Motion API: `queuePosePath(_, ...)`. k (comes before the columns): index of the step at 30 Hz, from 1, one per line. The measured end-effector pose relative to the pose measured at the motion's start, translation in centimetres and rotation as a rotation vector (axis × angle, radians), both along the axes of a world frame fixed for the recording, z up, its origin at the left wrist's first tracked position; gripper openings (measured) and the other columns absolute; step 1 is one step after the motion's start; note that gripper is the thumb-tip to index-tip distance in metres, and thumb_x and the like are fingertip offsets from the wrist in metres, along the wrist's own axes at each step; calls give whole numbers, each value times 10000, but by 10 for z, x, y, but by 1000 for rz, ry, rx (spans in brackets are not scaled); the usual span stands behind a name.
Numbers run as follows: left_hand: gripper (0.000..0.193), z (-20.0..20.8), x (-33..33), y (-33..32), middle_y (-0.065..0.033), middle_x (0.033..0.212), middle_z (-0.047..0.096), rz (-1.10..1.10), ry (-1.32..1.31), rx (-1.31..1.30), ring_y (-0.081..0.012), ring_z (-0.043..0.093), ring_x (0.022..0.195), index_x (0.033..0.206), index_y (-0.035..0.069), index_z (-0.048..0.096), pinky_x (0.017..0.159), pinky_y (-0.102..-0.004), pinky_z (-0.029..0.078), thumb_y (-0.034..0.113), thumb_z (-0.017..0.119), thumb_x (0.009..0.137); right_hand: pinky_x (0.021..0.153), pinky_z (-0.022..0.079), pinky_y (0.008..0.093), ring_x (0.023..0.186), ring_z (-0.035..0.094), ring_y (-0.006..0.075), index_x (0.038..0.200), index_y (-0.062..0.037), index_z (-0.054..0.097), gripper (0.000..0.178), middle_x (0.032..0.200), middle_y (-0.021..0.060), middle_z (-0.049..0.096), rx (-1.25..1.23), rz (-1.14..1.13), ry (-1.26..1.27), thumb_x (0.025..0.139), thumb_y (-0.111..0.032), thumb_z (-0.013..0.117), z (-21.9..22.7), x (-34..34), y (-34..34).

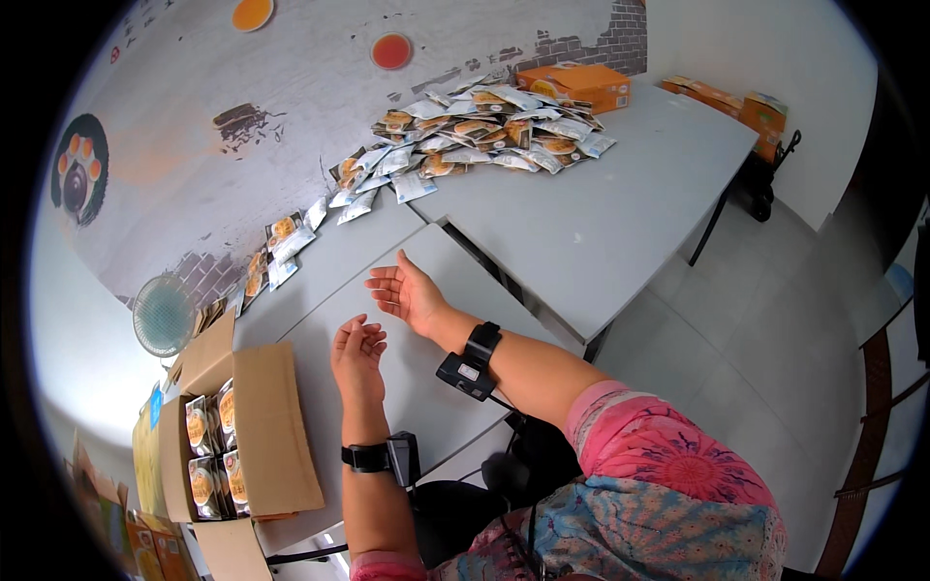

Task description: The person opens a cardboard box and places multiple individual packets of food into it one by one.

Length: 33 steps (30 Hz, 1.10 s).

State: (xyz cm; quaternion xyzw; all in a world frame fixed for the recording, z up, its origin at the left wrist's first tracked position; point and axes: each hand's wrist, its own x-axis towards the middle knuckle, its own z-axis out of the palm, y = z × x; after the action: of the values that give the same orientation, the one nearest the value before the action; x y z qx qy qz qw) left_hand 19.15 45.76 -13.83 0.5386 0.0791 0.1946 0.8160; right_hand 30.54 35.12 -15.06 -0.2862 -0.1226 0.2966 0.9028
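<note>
My left hand (358, 351) is over the near grey table (441, 373), its fingers loosely bent and nothing in them. Just beyond it, to the right, my right hand (407, 292) is turned palm inward with its fingers stretched out, also holding nothing. Left of my forearm stands a cardboard box (278, 426) with its flaps spread. Inside are rows of upright food packets (201, 426) with a picture of orange-yellow food. A large heap of similar packets (480, 131), white-backed and dark-fronted, lies along the wall at the far side of the tables.
A few packets (283, 240) trail from the heap toward the box. An orange carton (586, 87) stands behind the heap. A round-caged fan (165, 315) is beyond the box. More cartons (717, 97) sit at the far right. A gap (484, 254) runs between the tables.
</note>
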Motion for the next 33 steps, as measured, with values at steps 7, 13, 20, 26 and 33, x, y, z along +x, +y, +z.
queuePosePath(7,169,-27,2,3,-47,796,605,18,92,246,-95,528,658,978,35,564,570,-205,383,187,527,916,738,463,268,793,567,121,1017,-57,577,509,957,62,618,5,-62,39,899,-533,439,0,-1,3)
queuePosePath(13,177,-30,4,9,-42,785,601,-55,66,295,-89,508,633,986,38,567,552,-209,364,194,521,917,706,467,255,784,569,113,976,-62,586,334,937,54,620,-2,-158,153,902,-381,521,-13,13,3)
queuePosePath(20,172,-32,2,13,-40,769,599,-32,64,305,-79,491,615,975,29,568,542,-204,358,183,513,921,550,462,232,626,573,116,881,-49,578,151,762,41,621,35,-297,200,885,-195,540,-5,81,-33)
queuePosePath(26,156,-29,7,8,-32,748,594,-39,77,328,-73,480,604,960,27,573,537,-200,355,166,516,918,586,515,269,694,599,180,892,5,532,71,799,111,591,-8,-563,278,853,-53,539,-17,170,-146)
queuePosePath(33,158,-29,9,9,-36,749,596,-23,103,362,-77,482,601,969,12,570,532,-199,366,152,525,909,716,556,372,804,618,280,1037,74,433,183,918,206,568,-171,-800,285,887,-29,413,-35,218,-220)
